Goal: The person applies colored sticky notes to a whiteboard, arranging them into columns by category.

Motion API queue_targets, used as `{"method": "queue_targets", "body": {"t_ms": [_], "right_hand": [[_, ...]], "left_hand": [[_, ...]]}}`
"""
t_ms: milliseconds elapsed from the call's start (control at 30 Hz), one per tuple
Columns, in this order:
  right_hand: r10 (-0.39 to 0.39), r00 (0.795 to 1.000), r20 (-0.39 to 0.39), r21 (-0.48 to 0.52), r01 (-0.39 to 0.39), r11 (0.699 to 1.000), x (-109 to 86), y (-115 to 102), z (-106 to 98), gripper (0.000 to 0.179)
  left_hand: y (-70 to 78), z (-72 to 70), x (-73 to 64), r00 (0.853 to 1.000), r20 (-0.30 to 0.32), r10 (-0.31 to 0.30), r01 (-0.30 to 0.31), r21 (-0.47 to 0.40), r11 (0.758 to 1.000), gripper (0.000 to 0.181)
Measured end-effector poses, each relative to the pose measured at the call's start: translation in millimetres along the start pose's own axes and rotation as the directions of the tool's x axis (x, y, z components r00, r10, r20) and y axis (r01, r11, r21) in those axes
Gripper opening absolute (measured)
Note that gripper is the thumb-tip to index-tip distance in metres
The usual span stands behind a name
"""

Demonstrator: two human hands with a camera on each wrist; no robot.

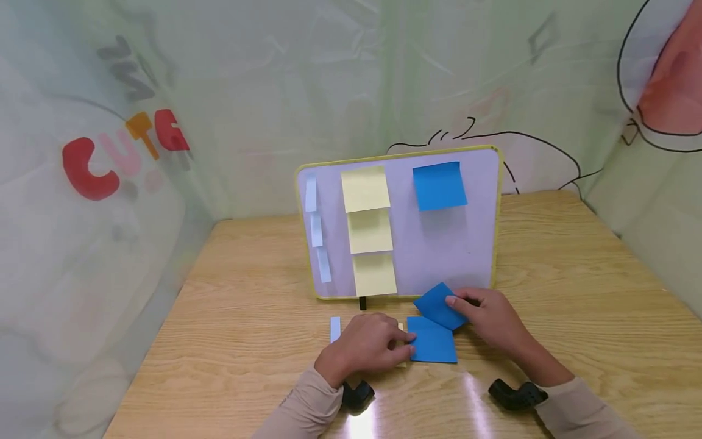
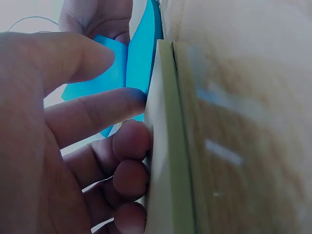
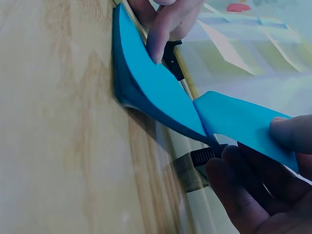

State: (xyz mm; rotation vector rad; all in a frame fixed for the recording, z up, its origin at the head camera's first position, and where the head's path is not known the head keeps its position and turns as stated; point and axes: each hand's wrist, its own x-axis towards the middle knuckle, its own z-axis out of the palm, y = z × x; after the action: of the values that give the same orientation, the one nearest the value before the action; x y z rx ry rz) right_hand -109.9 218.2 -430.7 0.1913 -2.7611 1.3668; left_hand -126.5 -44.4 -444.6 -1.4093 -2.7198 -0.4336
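Note:
My right hand (image 1: pixel 492 320) pinches a blue sticky note (image 1: pixel 439 305) between thumb and fingers. That note is tilted and bent upward, and its lower edge meets the blue sticky note pad (image 1: pixel 433 342) on the table. In the right wrist view, the pad's near corner (image 3: pixel 161 105) curls up where the note joins it. My left hand (image 1: pixel 368 342) presses its index fingertip on the blue pad's left edge. Its other fingertips rest on a pale yellow sticky note pad (image 2: pixel 163 146), which the hand mostly covers in the head view.
A yellow-framed whiteboard (image 1: pixel 450 250) stands behind the hands. On it are three narrow light-blue notes (image 1: pixel 316 229), three yellow notes (image 1: pixel 370 231) and one blue note (image 1: pixel 440 186). A light-blue strip pad (image 1: pixel 335 328) lies left of the left hand on the wooden table (image 1: pixel 236 341).

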Motion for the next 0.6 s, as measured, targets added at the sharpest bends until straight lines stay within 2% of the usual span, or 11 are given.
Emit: {"method": "queue_targets", "body": {"t_ms": [400,600], "right_hand": [[0.022,0.998,-0.061,-0.004,-0.022,1.000,-0.9,-3.0,-4.4,0.035],[0.026,0.994,-0.106,0.043,-0.021,0.999,-2.4,-0.7,-9.7,0.032]], "left_hand": [[0.0,0.8,-2.8,1.000,-0.003,-0.011,0.011,-0.009,1.000,0.027],[0.8,1.1,-0.4,1.000,0.002,-0.013,0.013,-0.007,1.000,0.026]]}}
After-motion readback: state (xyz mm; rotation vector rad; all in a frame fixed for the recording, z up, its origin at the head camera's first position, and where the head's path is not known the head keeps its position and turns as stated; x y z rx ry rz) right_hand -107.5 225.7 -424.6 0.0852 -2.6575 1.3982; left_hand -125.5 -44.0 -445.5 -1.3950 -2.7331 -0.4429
